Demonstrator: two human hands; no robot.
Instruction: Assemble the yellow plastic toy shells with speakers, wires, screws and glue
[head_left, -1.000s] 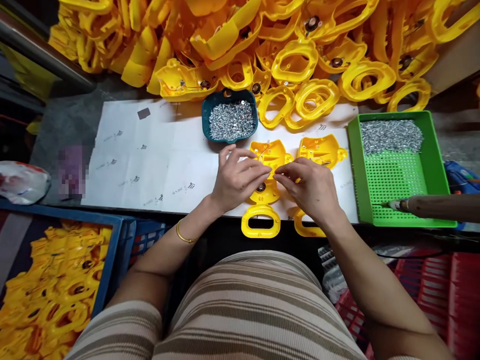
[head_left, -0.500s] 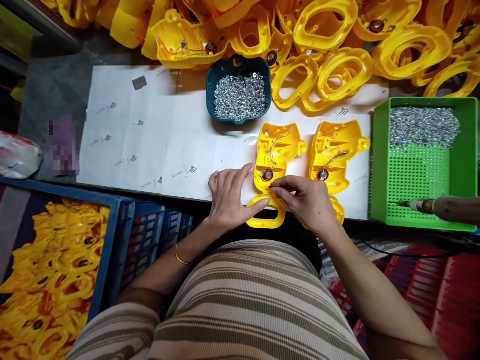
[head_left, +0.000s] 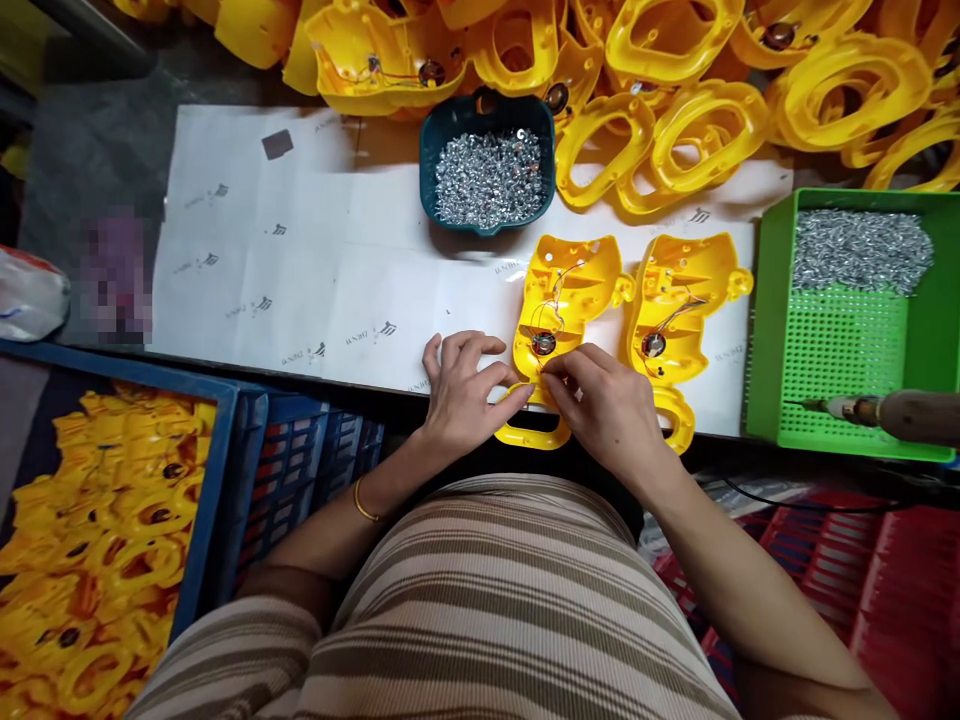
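A yellow plastic shell half (head_left: 574,265) lies open side up, with thin wires and a small round speaker (head_left: 544,344) inside. Its looped handle (head_left: 534,437) points towards me. My left hand (head_left: 472,390) is at the shell's lower left, thumb on the top of the handle and index finger bent in against the edge. The other left fingers are curled and apart. My right hand (head_left: 604,405) pinches just below the speaker; whatever sits between its fingertips is too small to make out. A second wired shell half (head_left: 679,275) lies to the right.
A dark bin of small metal screws (head_left: 487,180) stands behind the shells. At right is a green basket (head_left: 772,330) with metal pieces and a power screwdriver (head_left: 885,412) above it. Yellow shells (head_left: 390,65) are heaped at the back. A blue crate (head_left: 217,470) stands at left.
My left index finger has come down towards the thumb at the shell's edge. The right hand keeps its pinch at nearly the same spot. The view has shifted slightly.
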